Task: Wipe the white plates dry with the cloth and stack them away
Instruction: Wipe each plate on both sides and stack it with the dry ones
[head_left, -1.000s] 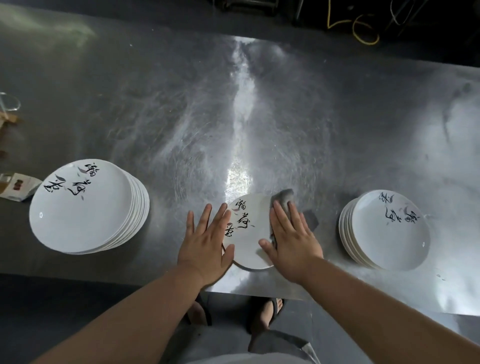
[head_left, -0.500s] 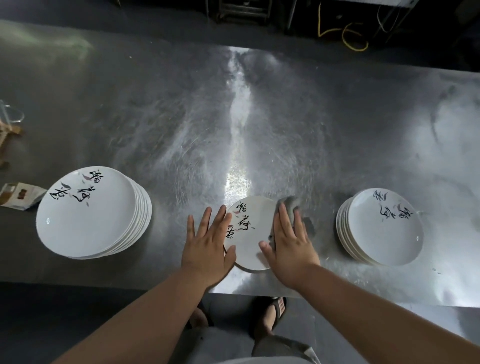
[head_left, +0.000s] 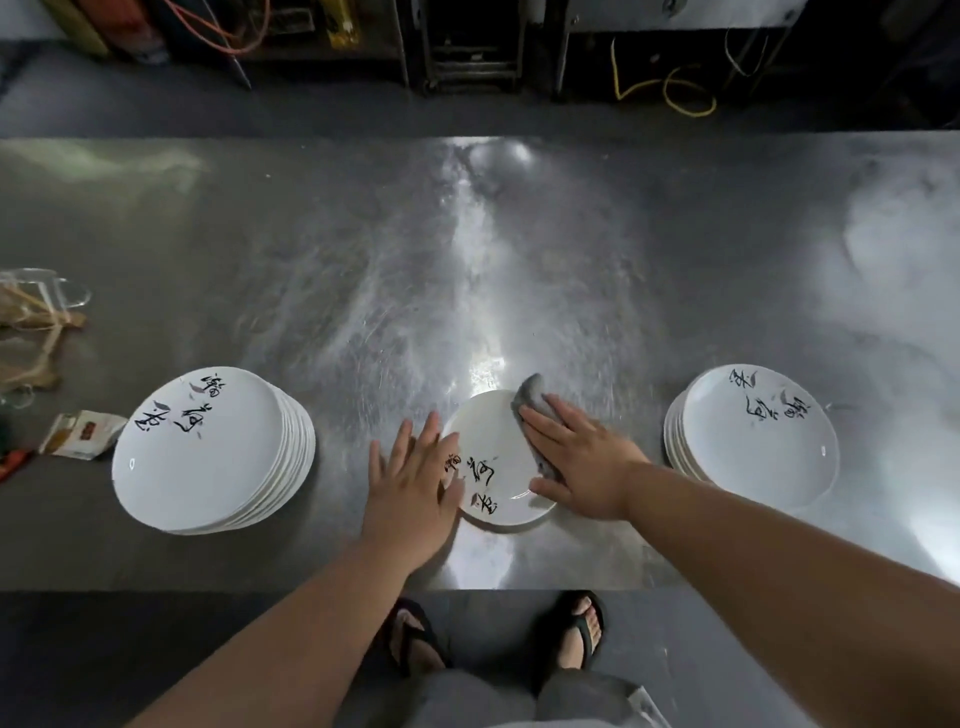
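Commercial kitchen: steel worktable (head_left: 311, 249), stacked plates (head_left: 208, 452) (restaurant-style), cables (head_left: 670, 88) behind.

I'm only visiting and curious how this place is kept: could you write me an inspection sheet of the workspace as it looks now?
Surface: steel table, scuffed, glare down the middle.
Job's things: plate flat between the hands, cloth on its far right rim; left stack; right stack.
Clutter: packet and clear container at the left edge.
Hands: left hand flat on the plate's left rim; right hand flat, pressing the cloth.
Cables: yellow cable and orange cable beyond the table.
Surroundings: dark floor; sandals below the near edge.
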